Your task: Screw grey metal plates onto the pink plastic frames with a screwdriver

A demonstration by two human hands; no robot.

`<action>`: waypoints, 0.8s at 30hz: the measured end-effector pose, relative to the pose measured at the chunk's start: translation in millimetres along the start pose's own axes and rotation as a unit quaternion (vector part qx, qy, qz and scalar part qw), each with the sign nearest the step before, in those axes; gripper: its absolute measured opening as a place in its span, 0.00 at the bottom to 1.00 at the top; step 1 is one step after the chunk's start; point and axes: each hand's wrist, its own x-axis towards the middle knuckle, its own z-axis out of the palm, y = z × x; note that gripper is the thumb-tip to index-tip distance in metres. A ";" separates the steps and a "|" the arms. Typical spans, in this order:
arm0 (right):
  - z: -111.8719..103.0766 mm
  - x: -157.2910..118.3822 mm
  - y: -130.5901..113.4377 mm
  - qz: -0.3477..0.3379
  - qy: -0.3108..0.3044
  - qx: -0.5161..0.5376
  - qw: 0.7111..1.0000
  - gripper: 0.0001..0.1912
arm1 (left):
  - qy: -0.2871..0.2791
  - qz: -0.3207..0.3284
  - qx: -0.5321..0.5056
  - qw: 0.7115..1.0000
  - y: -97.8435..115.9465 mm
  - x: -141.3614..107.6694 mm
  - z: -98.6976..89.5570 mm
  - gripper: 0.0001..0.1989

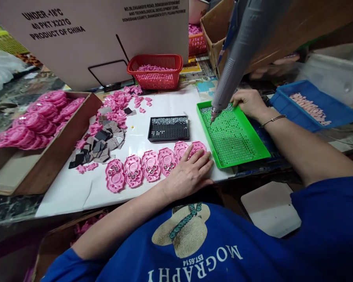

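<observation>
My left hand (191, 170) lies with fingers spread over the right end of a row of several pink plastic shells (151, 166) on the white board. Its fingertips touch the last shells. At the upper right edge of a green perforated tray (238, 137), my right hand (247, 101) has its fingers closed on the rim. Small metal screws fill the tray's far end and many of its holes. A grey electric screwdriver (226, 84) hangs tip down over the tray, held by neither hand. A black perforated tray (169, 133) with screws sits behind the shells.
Pink parts (116, 105) and dark square pieces (102, 143) are heaped on the left. Further left, a cardboard box (51, 156) holds stacked pink shells. A red basket (155, 80) stands at the back. A blue tray (291, 113) lies on the right, near a person's blurred hand (278, 64).
</observation>
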 end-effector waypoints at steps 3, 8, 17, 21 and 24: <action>2.8 2.1 -8.2 0.003 0.000 -0.021 1.000 0.10 | 0.000 0.000 0.001 1.000 0.1 -0.1 0.1 0.29; -2.0 -4.9 -27.1 0.014 0.019 -0.014 1.000 0.13 | 0.013 -0.002 0.010 1.000 1.3 0.2 -0.1 0.29; -57.2 -25.0 -87.7 0.112 0.156 0.156 0.969 0.09 | 0.080 0.023 0.020 0.996 -0.7 -9.5 -5.4 0.25; -79.1 -51.0 -150.0 0.098 0.135 0.401 0.901 0.26 | 0.114 0.010 0.010 0.993 -4.1 -26.2 -11.7 0.22; -75.6 -63.2 -186.3 0.050 0.077 0.447 0.890 0.26 | 0.128 -0.008 0.012 0.992 -2.0 -42.9 -15.4 0.19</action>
